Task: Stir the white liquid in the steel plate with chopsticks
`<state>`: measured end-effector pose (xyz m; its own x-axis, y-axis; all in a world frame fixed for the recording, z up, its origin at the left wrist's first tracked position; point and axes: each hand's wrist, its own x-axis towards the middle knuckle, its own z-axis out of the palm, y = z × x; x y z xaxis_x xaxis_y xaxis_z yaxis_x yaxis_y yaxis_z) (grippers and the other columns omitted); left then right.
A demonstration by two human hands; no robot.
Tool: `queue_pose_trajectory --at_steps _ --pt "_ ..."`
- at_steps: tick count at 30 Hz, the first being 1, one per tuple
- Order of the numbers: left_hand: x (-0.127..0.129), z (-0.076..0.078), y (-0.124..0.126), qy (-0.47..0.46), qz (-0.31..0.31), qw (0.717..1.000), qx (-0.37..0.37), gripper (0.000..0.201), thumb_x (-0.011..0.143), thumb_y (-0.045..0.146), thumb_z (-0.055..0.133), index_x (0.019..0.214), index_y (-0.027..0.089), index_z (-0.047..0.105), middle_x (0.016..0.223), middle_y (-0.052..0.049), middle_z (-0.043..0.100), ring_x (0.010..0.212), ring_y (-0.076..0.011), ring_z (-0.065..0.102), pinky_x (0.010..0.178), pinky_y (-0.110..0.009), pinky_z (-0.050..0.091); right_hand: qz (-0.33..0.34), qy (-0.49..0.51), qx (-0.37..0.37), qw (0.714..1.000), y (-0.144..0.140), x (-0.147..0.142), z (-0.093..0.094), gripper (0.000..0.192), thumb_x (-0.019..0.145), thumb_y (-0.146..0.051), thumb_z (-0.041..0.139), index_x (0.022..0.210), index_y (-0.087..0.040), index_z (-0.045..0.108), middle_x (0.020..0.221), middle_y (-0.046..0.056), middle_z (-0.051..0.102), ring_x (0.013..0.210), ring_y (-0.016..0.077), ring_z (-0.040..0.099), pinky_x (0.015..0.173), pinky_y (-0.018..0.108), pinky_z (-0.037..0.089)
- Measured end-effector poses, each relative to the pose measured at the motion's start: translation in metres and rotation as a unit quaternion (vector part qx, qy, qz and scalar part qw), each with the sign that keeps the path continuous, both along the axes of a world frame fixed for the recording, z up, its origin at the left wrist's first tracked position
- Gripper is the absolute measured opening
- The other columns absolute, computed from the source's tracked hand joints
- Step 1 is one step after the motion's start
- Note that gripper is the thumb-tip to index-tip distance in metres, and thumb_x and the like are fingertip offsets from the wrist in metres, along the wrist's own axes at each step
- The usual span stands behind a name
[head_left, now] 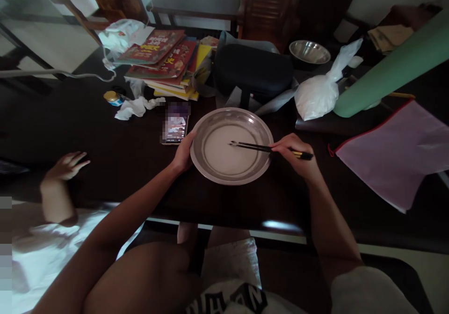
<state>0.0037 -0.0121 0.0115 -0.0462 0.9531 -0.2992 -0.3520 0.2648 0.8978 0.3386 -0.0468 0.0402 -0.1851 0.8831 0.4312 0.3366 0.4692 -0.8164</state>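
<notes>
A round steel basin [261, 131] sits on the dark table [122, 164] in front of me, with a whitish layer across its bottom. My left hand [183, 154] grips the basin's left rim. My right hand [293, 156] is closed around a pair of dark chopsticks [257, 147], whose tips rest in the basin near its middle. A phone [175, 126] with its screen lit lies just left of the basin.
Another person's hand [66, 165] rests on the table at the left. Behind the basin are a stack of books [164, 61], a dark case [252, 70], a knotted bag of white powder [317, 96], a steel bowl [309, 52], a green roll [393, 66] and a pink pouch [396, 152].
</notes>
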Motion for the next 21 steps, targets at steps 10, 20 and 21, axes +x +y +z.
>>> queue_pose_trajectory --at_steps 10,20,21 --pt "-0.0014 -0.0011 0.0003 -0.005 -0.012 1.0 -0.016 0.03 0.093 0.041 0.069 0.107 0.016 0.077 0.1 -0.011 0.082 0.108 -0.0341 0.078 0.095 -0.043 0.066 0.011 -0.013 -0.005 1.0 0.0002 -0.0004 -0.0001 0.018 0.096 -0.042 0.074 0.084 -0.033 0.084 0.087 0.002 0.084 0.086 0.0243 0.074 0.084 0.045 0.059" --pt "-0.0006 0.0005 -0.0017 0.016 -0.012 1.0 0.014 0.027 0.098 0.032 0.06 0.107 0.015 0.078 0.1 -0.01 0.082 0.109 -0.0311 0.077 0.093 -0.037 0.066 0.015 -0.014 -0.009 1.0 0.0 -0.0013 -0.001 0.017 0.096 -0.042 0.075 0.084 -0.033 0.084 0.088 0.002 0.085 0.087 0.0238 0.074 0.083 0.044 0.059" --pt "0.0 0.0009 -0.0017 0.014 -0.009 1.0 0.014 0.026 0.098 0.032 0.059 0.106 0.016 0.078 0.1 -0.01 0.082 0.109 -0.031 0.077 0.093 -0.037 0.065 -0.002 -0.004 -0.006 1.0 -0.0002 -0.0004 -0.0009 0.019 0.096 -0.042 0.074 0.084 -0.033 0.084 0.087 0.002 0.084 0.085 0.0234 0.074 0.082 0.043 0.059"
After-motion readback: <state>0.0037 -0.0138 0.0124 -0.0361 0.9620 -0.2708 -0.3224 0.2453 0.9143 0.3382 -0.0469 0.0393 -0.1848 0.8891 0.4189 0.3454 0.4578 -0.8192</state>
